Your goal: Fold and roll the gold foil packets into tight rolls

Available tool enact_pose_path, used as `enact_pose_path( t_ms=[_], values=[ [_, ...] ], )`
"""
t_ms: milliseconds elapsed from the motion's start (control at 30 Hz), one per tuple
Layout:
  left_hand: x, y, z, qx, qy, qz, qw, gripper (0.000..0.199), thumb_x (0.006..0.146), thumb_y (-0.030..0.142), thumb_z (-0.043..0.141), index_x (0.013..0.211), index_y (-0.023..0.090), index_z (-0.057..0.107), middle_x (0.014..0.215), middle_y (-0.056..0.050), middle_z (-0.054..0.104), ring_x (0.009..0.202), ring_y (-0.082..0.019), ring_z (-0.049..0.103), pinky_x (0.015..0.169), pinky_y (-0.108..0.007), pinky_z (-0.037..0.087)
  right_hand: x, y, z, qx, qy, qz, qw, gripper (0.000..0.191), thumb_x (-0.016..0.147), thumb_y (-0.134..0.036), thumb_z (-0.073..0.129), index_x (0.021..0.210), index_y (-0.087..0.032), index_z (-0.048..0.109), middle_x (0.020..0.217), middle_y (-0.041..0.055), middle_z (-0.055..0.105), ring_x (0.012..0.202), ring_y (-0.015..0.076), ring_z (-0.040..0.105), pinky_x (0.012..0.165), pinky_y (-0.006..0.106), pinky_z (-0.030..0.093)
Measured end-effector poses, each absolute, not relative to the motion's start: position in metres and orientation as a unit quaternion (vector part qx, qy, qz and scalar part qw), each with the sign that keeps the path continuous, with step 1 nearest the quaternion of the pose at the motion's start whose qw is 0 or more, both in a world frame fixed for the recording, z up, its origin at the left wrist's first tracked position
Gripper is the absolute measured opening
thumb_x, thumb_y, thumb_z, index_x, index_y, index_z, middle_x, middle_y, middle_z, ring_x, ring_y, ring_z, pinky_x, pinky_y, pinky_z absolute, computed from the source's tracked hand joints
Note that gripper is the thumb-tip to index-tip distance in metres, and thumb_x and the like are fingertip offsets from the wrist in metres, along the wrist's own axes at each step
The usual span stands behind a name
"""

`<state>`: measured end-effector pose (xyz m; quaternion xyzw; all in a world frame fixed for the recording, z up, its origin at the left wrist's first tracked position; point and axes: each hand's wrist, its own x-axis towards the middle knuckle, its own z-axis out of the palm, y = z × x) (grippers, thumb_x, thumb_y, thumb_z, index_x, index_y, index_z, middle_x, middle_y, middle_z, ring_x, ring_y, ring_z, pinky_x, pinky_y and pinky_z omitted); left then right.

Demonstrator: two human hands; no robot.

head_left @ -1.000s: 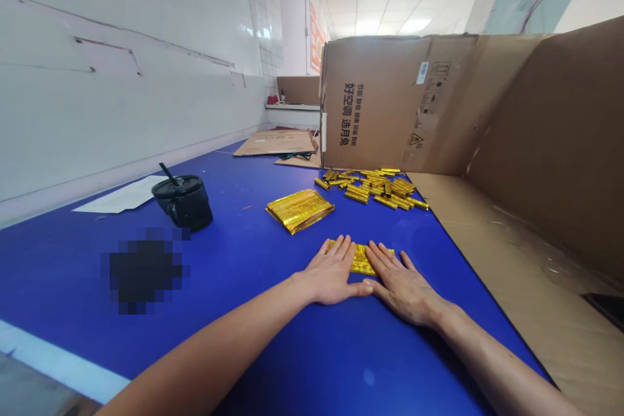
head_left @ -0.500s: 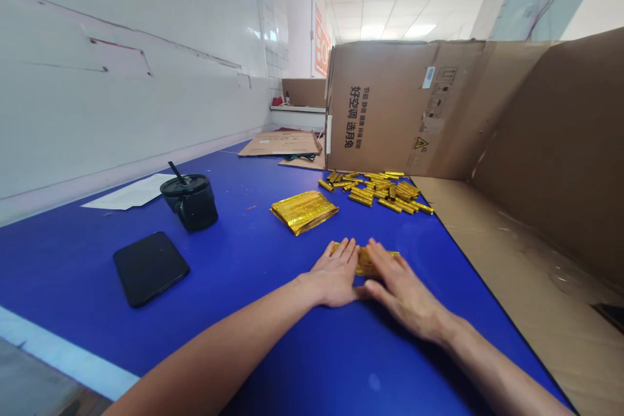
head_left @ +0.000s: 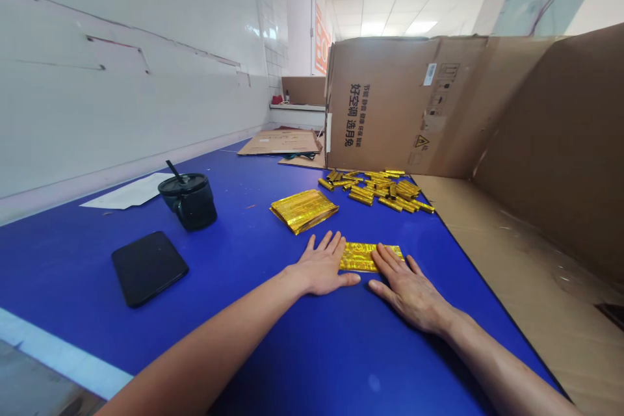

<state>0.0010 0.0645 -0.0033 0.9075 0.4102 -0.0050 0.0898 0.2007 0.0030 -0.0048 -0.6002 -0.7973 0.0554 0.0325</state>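
As the view drops onto the long blue worktable [head_left: 312, 364], both bare hands are out flat and neither one is gripping anything! The left hand [head_left: 319, 266] lies open, its fingers [head_left: 325, 248] spread, just beside the short end of a gold foil strip [head_left: 363, 257], with the thumb reaching across below the strip and not quite touching it. Over on the other side, the right hand [head_left: 409, 292] is open too, palm down, and its fingers [head_left: 389, 259] rest on the strip's right end: no clench, no pinch, just lying there. That strip sits flat on the blue surface, between the two hands, right in front of the person.

Up ahead, a folded gold foil packet [head_left: 303, 210] lies at a slant just beyond the left hand, and further on a loose pile of small gold foil rolls [head_left: 375, 190] spreads out at the foot of an upright cardboard panel [head_left: 380, 104] with dark printed characters. A cardboard sheet [head_left: 507, 253] runs along the right side, and flattened cardboard [head_left: 280, 142] sits at the far end of the table. Over to the left, a black smartphone [head_left: 149, 268] lies flat near a black lidded cup [head_left: 189, 203] with a straw in it, and a white sheet of paper [head_left: 127, 194] sits just behind the cup, along the white wall [head_left: 121, 110].
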Motion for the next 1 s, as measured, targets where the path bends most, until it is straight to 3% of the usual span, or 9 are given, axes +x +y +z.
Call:
enact_pose_path(
  t_ms=[200, 333, 533, 767, 1000],
  values=[
    [0.004, 0.061, -0.003, 0.904, 0.422, 0.014, 0.067, 0.089, 0.071, 0.072, 0.015, 0.133, 0.008, 0.01, 0.139, -0.014, 0.004, 0.127, -0.029, -0.001, 0.098, -0.052, 0.004, 0.219, 0.008, -0.005, -0.664, -0.746, 0.048, 0.025, 0.07, 0.08, -0.059, 0.016, 0.133, -0.012, 0.023, 0.139, 0.0116, 0.018, 0.127, 0.0225, 0.012, 0.099, 0.052, 0.011],
    [0.014, 0.049, -0.001, 0.913, 0.393, 0.108, -0.016, 0.092, 0.07, 0.071, 0.022, 0.133, 0.006, 0.009, 0.139, -0.014, -0.003, 0.127, -0.027, -0.008, 0.099, -0.049, -0.004, 0.224, 0.01, -0.007, -0.66, -0.75, 0.034, 0.023, 0.073, 0.079, -0.06, 0.016, 0.132, -0.011, 0.023, 0.138, 0.0125, 0.018, 0.127, 0.0228, 0.012, 0.098, 0.052, 0.012],
    [0.023, 0.042, -0.01, 0.937, 0.336, 0.038, 0.089, 0.088, 0.071, 0.071, 0.016, 0.134, 0.009, 0.01, 0.139, -0.014, 0.009, 0.128, -0.025, 0.002, 0.101, -0.045, 0.003, 0.217, 0.006, -0.003, -0.67, -0.742, 0.011, 0.032, 0.074, 0.079, -0.06, 0.021, 0.132, -0.008, 0.023, 0.138, 0.0143, 0.018, 0.126, 0.0245, 0.011, 0.098, 0.052, 0.012],
    [0.023, 0.045, -0.012, 0.942, 0.327, 0.017, 0.074, 0.077, 0.078, 0.058, 0.026, 0.133, 0.006, 0.011, 0.139, -0.016, 0.006, 0.127, -0.025, -0.001, 0.101, -0.045, 0.003, 0.179, -0.012, 0.003, -0.524, -0.844, 0.097, 0.06, 0.071, 0.081, -0.055, 0.025, 0.135, -0.012, 0.009, 0.14, 0.0083, 0.009, 0.127, 0.019, 0.005, 0.103, 0.041, 0.012],
    [0.021, 0.042, -0.008, 0.932, 0.345, 0.029, 0.106, 0.087, 0.071, 0.071, 0.017, 0.134, 0.011, 0.007, 0.14, -0.012, 0.006, 0.128, -0.025, -0.001, 0.1, -0.047, 0.003, 0.215, 0.012, -0.006, -0.606, -0.792, 0.068, 0.023, 0.071, 0.08, -0.059, 0.017, 0.133, -0.012, 0.02, 0.139, 0.0094, 0.015, 0.127, 0.0217, 0.009, 0.101, 0.047, 0.011]
  ],
)
